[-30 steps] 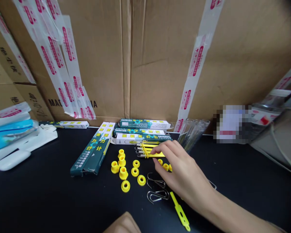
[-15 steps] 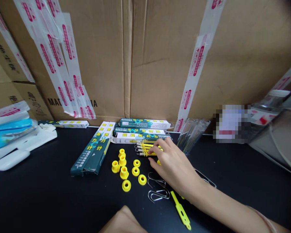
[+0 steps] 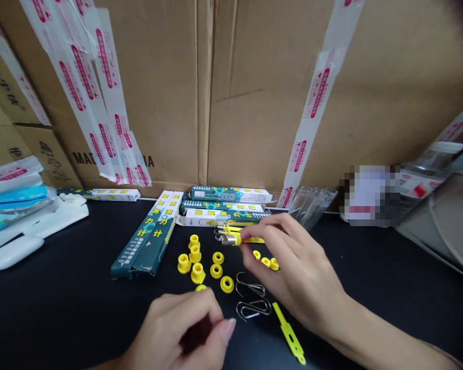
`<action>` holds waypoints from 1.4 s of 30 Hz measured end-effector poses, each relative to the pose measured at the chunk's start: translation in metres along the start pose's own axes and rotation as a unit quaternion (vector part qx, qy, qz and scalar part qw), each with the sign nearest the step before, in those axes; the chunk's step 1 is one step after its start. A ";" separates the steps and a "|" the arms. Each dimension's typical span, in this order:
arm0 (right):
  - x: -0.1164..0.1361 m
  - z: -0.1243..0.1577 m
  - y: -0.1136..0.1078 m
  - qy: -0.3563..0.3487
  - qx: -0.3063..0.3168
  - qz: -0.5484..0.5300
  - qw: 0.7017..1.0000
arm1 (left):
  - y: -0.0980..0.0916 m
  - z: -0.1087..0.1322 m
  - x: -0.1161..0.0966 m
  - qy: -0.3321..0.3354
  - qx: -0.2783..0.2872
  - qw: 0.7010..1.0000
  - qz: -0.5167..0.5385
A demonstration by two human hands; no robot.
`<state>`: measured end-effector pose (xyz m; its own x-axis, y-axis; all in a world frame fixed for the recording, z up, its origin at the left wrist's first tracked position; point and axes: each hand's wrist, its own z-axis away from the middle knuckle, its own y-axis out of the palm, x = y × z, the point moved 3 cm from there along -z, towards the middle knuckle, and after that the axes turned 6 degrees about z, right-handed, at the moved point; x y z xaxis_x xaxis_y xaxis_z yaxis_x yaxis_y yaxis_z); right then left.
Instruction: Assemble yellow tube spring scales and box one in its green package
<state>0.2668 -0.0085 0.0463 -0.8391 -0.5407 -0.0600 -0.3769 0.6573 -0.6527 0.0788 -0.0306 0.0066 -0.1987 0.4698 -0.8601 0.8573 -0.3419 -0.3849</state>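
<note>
My right hand (image 3: 293, 267) pinches a yellow rod with a metal spring end (image 3: 233, 239), lifted just above the row of similar rods (image 3: 226, 229) on the black table (image 3: 61, 308). My left hand (image 3: 185, 329) is low at the front, its fingers curled together near a yellow cap (image 3: 200, 288); what it holds, if anything, is hidden. Several yellow plastic caps (image 3: 196, 259) lie between the hands. Two wire hooks (image 3: 252, 300) and a flat yellow strip (image 3: 289, 336) lie under my right wrist.
Long green and white boxes (image 3: 148, 234) lie left of the caps, more are stacked behind (image 3: 227, 203). Taped cardboard cartons (image 3: 216, 92) wall the back. White and blue packets (image 3: 15, 216) sit far left, clear bags (image 3: 312, 203) at the right.
My right hand has closed on one rod and raised it off the row. My left hand has come up into view from the bottom edge, toward the caps.
</note>
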 end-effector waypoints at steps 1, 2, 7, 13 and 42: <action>0.006 0.001 -0.005 -0.005 -0.016 -0.014 1.000 | -0.003 -0.001 0.001 -0.030 -0.009 0.999 0.032; 0.013 0.003 -0.010 -0.004 -0.031 -0.041 0.999 | -0.004 -0.001 0.003 -0.061 -0.013 0.996 0.067; 0.044 0.015 -0.017 -0.096 0.035 -0.109 0.989 | -0.009 -0.005 0.006 -0.016 0.019 0.989 0.143; 0.033 0.019 -0.013 -0.035 0.004 -0.146 0.989 | -0.010 -0.007 0.010 -0.052 -0.024 0.972 0.228; 0.026 0.048 0.003 0.139 0.162 -0.249 0.945 | -0.007 -0.019 0.023 -0.195 -0.086 0.942 0.259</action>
<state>0.2623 -0.0458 0.0068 -0.6769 -0.5524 0.4864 -0.6496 0.1376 -0.7477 0.0773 -0.0023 -0.0038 0.1363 -0.0687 -0.9883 0.9450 -0.2905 0.1505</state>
